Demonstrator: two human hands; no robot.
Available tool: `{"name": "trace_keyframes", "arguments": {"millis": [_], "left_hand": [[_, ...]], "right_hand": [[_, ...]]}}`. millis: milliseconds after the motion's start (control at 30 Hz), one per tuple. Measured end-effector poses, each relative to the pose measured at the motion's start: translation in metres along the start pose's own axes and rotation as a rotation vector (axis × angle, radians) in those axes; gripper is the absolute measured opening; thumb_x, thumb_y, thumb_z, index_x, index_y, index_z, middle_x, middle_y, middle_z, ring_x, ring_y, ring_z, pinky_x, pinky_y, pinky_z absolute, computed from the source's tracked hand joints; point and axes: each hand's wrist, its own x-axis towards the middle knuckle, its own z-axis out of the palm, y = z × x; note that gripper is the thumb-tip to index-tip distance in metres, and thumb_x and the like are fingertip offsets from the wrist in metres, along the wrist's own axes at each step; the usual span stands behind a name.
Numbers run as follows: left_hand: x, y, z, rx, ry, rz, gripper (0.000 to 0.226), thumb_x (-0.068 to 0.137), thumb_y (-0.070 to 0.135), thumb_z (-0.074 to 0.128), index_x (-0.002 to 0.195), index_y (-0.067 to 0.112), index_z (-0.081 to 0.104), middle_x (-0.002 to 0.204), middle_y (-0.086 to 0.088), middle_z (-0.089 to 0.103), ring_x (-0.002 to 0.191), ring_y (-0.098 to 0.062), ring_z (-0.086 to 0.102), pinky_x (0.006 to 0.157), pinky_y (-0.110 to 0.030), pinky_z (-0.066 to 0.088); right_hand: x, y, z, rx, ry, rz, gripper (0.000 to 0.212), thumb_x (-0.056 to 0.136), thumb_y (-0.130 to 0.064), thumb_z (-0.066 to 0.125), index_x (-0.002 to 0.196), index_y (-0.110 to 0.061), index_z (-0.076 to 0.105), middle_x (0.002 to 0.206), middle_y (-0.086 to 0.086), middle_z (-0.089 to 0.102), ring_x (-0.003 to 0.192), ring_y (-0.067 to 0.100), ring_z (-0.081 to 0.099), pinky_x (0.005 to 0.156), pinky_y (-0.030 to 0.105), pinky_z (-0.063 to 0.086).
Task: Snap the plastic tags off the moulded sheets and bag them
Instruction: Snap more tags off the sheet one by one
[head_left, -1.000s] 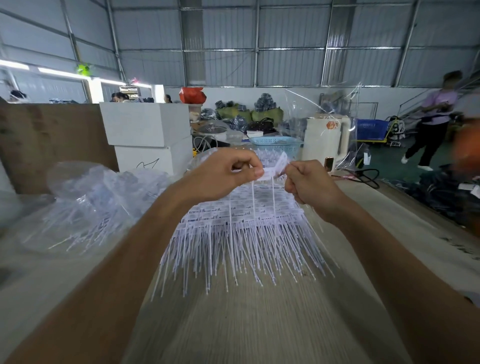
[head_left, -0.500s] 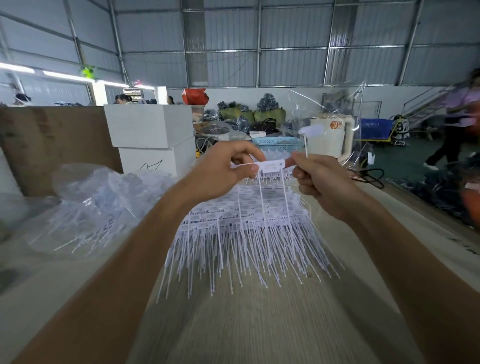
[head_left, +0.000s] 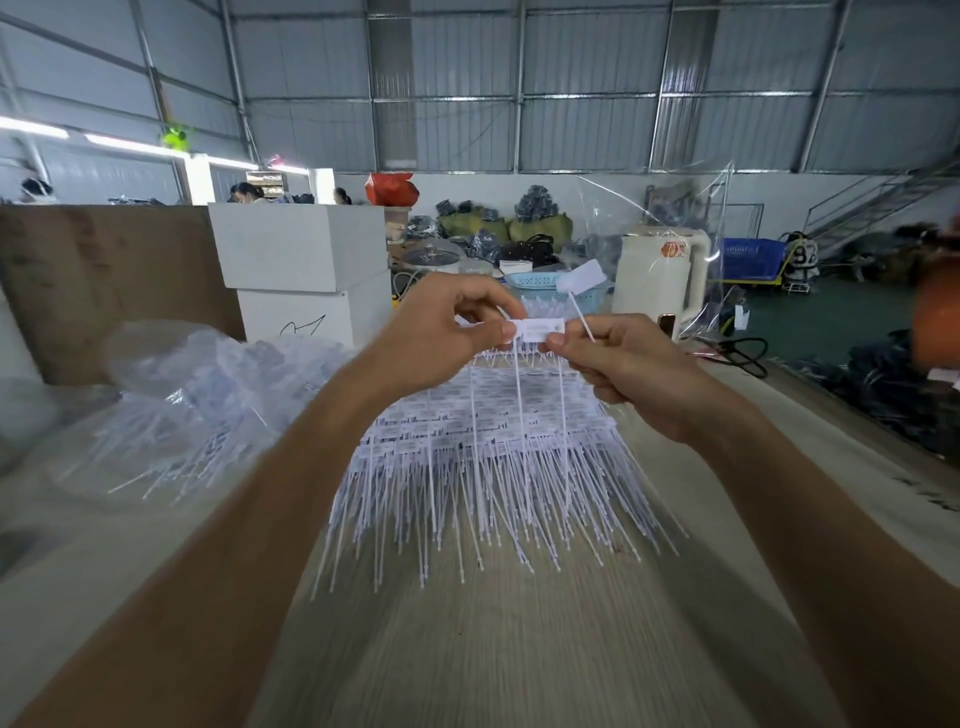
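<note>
A stack of white moulded tag sheets (head_left: 483, 447) lies on the wooden table, its thin tails fanned toward me. Above it I hold up a short strip of tags (head_left: 540, 328) whose tails hang down. My left hand (head_left: 441, 332) pinches the strip's left end between thumb and fingers. My right hand (head_left: 623, 364) pinches its right end and also grips a loose tag (head_left: 581, 278) that sticks up behind the fingers. A clear plastic bag (head_left: 182, 395) holding several loose tags lies to the left of my left forearm.
Two stacked white boxes (head_left: 301, 260) and a brown board (head_left: 104, 280) stand behind the bag. A cream kettle (head_left: 660, 275) in clear wrap and a blue basket (head_left: 535, 283) sit at the table's far end. A black cable (head_left: 748, 356) lies at the right edge.
Both hands have risen slightly with the strip. One tag has come free and now stands up from my right hand, where a second ago it was still in the strip.
</note>
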Motion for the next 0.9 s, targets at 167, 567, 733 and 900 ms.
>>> {"name": "trace_keyframes", "arguments": {"millis": [167, 567, 733, 900], "left_hand": [[0.000, 0.001, 0.002, -0.006, 0.010, 0.002, 0.011, 0.092, 0.001, 0.068, 0.099, 0.003, 0.076, 0.083, -0.001, 0.073, 0.071, -0.009, 0.068, 0.068, -0.016, 0.052], [0.001, 0.001, 0.007, -0.061, 0.055, -0.043, 0.013, 0.099, 0.006, 0.060, 0.103, 0.002, 0.072, 0.073, -0.038, 0.059, 0.067, -0.026, 0.052, 0.061, -0.016, 0.054], [0.002, -0.002, 0.008, -0.089, 0.045, -0.094, 0.011, 0.098, 0.006, 0.061, 0.102, 0.004, 0.072, 0.074, -0.036, 0.061, 0.066, -0.028, 0.053, 0.061, -0.022, 0.056], [0.002, -0.007, 0.009, -0.075, 0.059, -0.180, 0.014, 0.097, 0.010, 0.064, 0.106, 0.002, 0.071, 0.091, -0.016, 0.076, 0.074, -0.026, 0.070, 0.069, -0.037, 0.061]], "right_hand": [[0.001, -0.005, 0.000, 0.032, 0.060, -0.040, 0.018, 0.089, -0.021, 0.076, 0.101, -0.008, 0.072, 0.061, -0.002, 0.042, 0.052, 0.011, 0.029, 0.047, 0.027, 0.023], [-0.003, -0.024, 0.008, -0.260, 0.007, -0.252, 0.012, 0.089, -0.015, 0.076, 0.091, -0.007, 0.068, 0.060, -0.009, 0.034, 0.054, 0.008, 0.033, 0.055, 0.014, 0.033], [-0.001, -0.027, 0.009, -0.513, 0.054, -0.390, 0.013, 0.087, -0.016, 0.078, 0.090, -0.012, 0.066, 0.062, -0.011, 0.037, 0.059, 0.007, 0.038, 0.060, 0.025, 0.035], [-0.001, -0.026, 0.013, -0.693, 0.086, -0.520, 0.014, 0.087, -0.015, 0.077, 0.089, -0.010, 0.065, 0.069, -0.009, 0.043, 0.064, 0.011, 0.043, 0.063, 0.027, 0.037]]}}
